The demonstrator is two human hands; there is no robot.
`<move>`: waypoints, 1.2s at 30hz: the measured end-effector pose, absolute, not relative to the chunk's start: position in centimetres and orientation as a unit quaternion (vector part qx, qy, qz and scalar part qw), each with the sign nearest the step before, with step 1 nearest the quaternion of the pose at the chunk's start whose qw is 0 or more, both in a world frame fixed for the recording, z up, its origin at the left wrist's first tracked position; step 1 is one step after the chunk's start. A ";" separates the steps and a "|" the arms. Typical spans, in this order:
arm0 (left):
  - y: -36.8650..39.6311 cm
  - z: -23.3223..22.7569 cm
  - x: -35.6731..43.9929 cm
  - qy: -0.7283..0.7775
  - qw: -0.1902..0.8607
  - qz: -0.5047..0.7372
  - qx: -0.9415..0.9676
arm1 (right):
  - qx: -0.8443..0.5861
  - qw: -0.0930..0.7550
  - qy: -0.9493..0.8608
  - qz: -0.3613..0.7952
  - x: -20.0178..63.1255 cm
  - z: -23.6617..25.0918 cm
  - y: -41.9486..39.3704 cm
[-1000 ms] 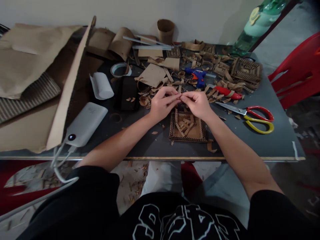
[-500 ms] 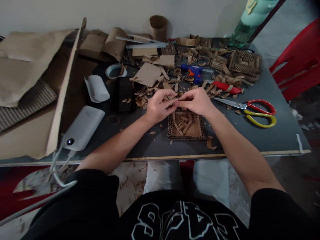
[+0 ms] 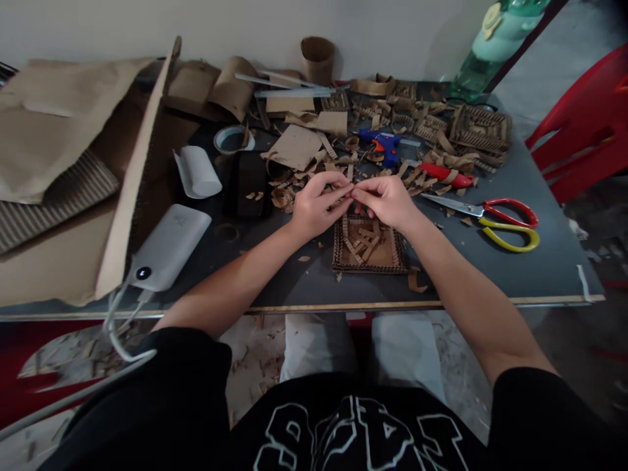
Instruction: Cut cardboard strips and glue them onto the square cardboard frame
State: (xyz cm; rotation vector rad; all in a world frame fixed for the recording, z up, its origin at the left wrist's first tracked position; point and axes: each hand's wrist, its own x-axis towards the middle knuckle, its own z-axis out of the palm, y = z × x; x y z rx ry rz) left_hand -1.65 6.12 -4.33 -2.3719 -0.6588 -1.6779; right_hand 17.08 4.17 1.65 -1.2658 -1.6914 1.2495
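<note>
Both hands meet fingertip to fingertip, the left hand [image 3: 316, 208] and right hand [image 3: 387, 201] pinching a small cardboard strip [image 3: 352, 192] between them, just above the square cardboard tray [image 3: 369, 246] on the dark surface [image 3: 515, 268]. The shirt's white lettering [image 3: 363, 435] is unreadable.

A small brown cardboard strip [image 3: 349, 194], thin and mostly hidden, sits pinched level just above the table. Directly at its 6 o'clock lies a square cardboard tray [image 3: 369, 246], flat, corrugated-edged, with loose short strips scattered inside its shallow well.
</note>
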 end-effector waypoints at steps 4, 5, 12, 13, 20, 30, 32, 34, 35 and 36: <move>5.9 -4.0 -1.8 -0.217 0.101 -0.562 -0.792 | -0.478 0.333 -0.621 0.524 17.1 1.7 4.0; 5.9 -4.0 -1.8 -0.218 0.104 -0.563 -0.790 | -0.484 0.333 -0.608 0.534 17.1 1.7 4.0; 6.3 -3.8 -2.3 -0.197 0.130 -0.537 -0.810 | -0.487 0.346 -0.602 0.530 17.3 1.6 4.3; 6.3 -3.6 -2.3 -0.187 0.142 -0.528 -0.816 | -0.491 0.338 -0.600 0.533 17.2 1.7 4.3; 5.9 -3.1 -2.3 -0.157 0.155 -0.501 -0.837 | -0.499 0.343 -0.577 0.548 17.0 1.8 4.1; 6.2 -4.2 -2.4 -0.209 0.088 -0.504 -0.833 | -0.519 0.334 -0.577 0.536 17.4 1.4 4.3; 6.0 -4.0 -2.5 -0.210 0.083 -0.498 -0.837 | -0.518 0.319 -0.566 0.556 17.6 1.6 4.4; 5.9 -3.9 -2.6 -0.212 0.079 -0.493 -0.840 | -0.509 0.294 -0.567 0.577 17.9 1.9 4.5; 5.9 -3.9 -2.6 -0.212 0.075 -0.494 -0.840 | -0.503 0.280 -0.572 0.585 18.0 2.0 4.5; 5.9 -3.9 -2.5 -0.211 0.070 -0.498 -0.838 | -0.495 0.270 -0.578 0.590 18.2 2.0 4.6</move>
